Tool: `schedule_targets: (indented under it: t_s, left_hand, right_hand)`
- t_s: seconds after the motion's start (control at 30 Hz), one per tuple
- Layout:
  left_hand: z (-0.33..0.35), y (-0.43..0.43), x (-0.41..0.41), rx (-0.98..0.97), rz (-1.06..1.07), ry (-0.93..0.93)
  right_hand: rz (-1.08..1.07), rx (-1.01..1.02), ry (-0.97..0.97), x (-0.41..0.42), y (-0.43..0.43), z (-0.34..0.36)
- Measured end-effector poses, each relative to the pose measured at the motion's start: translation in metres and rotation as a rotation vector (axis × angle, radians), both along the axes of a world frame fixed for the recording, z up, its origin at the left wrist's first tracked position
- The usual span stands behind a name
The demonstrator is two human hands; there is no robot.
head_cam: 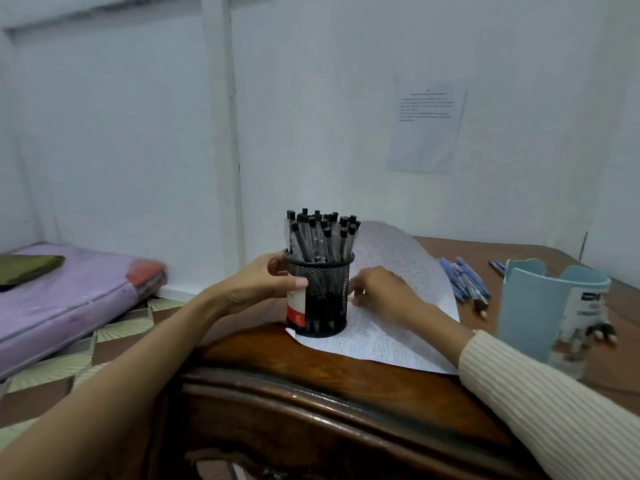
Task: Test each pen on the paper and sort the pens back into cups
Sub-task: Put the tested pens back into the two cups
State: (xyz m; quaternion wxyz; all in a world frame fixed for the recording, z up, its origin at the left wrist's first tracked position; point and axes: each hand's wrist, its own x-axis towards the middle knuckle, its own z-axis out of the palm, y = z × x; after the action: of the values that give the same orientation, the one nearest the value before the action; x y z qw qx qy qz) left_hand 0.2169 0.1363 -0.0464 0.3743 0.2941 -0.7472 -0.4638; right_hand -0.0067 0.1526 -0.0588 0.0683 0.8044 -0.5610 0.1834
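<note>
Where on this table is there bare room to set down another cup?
Bare wood lies along the near edge of the table, in front of the paper, and behind the blue pens. Crowded between paper and blue cup, where those pens lie.

Cream ribbed sleeve (554, 410), right arm

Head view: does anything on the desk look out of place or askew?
The paper is not flat: its far end bows up behind the black mesh cup, which stands on its near corner, gripped by the left hand. Blue pens lie loose beside the paper.
</note>
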Motion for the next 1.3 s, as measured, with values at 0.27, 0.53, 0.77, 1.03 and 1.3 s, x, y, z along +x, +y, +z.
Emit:
schedule_targets:
  t_s: [0.27, 0.53, 0.77, 1.03, 1.3]
  left_hand:
    - [0.003, 0.005, 0.000, 0.038, -0.034, 0.039]
    - [0.002, 0.005, 0.000, 0.044, -0.040, 0.053]
    - [0.002, 0.006, 0.000, 0.036, -0.038, 0.051]
    - [0.002, 0.005, 0.000, 0.037, -0.037, 0.054]
    - [0.003, 0.010, -0.001, 0.028, -0.051, 0.048]
  right_hand:
    - [0.123, -0.074, -0.942, -0.002, 0.012, 0.070]
    - [0.592, 0.006, -1.577, 0.024, 0.024, 0.129]
    - [0.579, 0.031, -1.068, 0.035, 0.026, 0.110]
    - [0.502, -0.056, -0.605, 0.032, 0.030, 0.111]
    - [0.479, -0.156, -0.574, 0.032, 0.030, 0.108]
